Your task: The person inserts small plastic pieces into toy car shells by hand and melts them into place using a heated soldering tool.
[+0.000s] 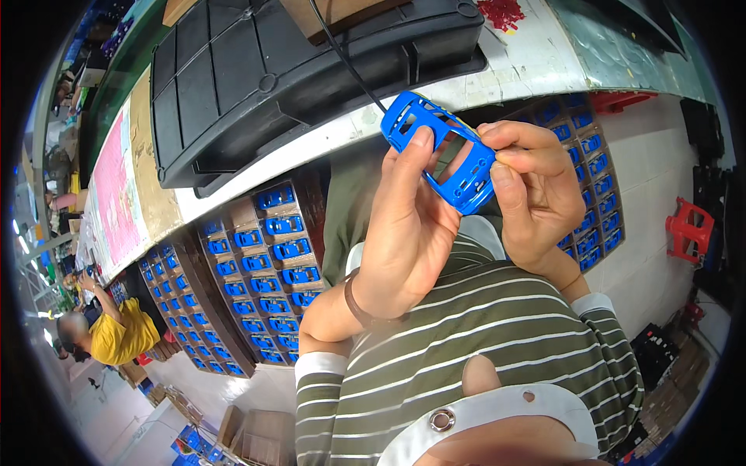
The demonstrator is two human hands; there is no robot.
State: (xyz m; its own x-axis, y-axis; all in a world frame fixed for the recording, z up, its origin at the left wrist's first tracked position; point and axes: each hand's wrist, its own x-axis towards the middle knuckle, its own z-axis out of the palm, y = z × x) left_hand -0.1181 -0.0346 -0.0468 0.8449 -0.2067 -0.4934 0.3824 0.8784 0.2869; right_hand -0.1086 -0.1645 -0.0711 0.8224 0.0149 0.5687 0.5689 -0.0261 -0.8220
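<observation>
A glossy blue plastic toy car body shell (pixel 471 172), with open window cut-outs, is held up in front of my chest, tilted. My left hand (pixel 412 217) grips it from below and the left, its thumb pressed on the blue surface. At the shell's right edge, the fingertips of my right hand (pixel 536 186) are pinched together against the rim. Whether a small part sits between those fingertips is hidden. A thin black cable (pixel 342 58) runs down toward the shell's upper left corner.
A black plastic crate (pixel 311 78) rests on the white worktable (pixel 536 70), near red scraps (pixel 501 12). Trays of blue car shells (pixel 268 264) stand at my left, more shells (pixel 594 186) at my right. A red stool (pixel 689 231) and a person in yellow (pixel 124 334) are farther off.
</observation>
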